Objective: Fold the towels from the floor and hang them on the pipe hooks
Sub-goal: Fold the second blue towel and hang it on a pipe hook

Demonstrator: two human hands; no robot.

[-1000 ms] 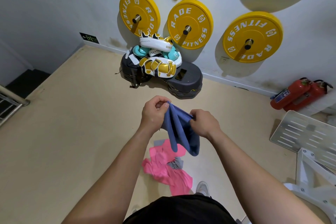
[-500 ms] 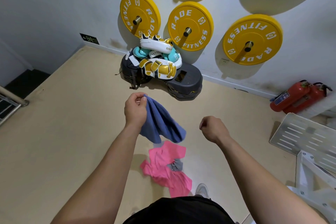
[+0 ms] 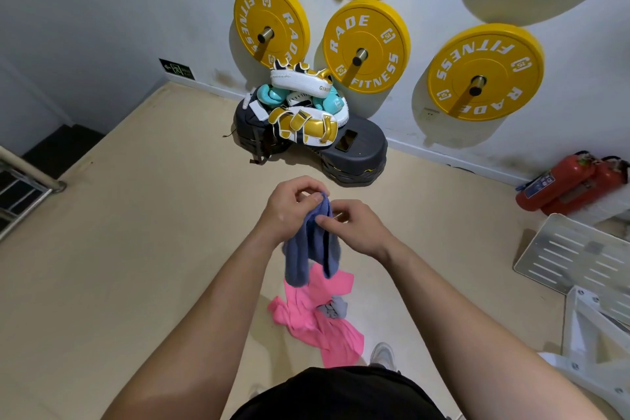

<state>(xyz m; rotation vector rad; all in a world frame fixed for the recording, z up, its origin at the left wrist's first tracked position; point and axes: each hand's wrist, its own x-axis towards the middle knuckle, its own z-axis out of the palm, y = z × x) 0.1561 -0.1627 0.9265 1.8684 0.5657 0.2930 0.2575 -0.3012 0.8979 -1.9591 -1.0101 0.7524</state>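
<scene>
While in 2 hands (image 3: 289,211) (image 3: 358,232), blue towel (image 3: 300,259) aloft.

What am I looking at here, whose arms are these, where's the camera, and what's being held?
There is no machine here. A person wears one camera on the head, looking down, so the two arms are their own. The left hand grips the top of a blue towel, which hangs down, and the right hand pinches it just below. Under it on the floor lie a crumpled pink towel and a small grey cloth. Yellow weight plates hang on the wall.
</scene>
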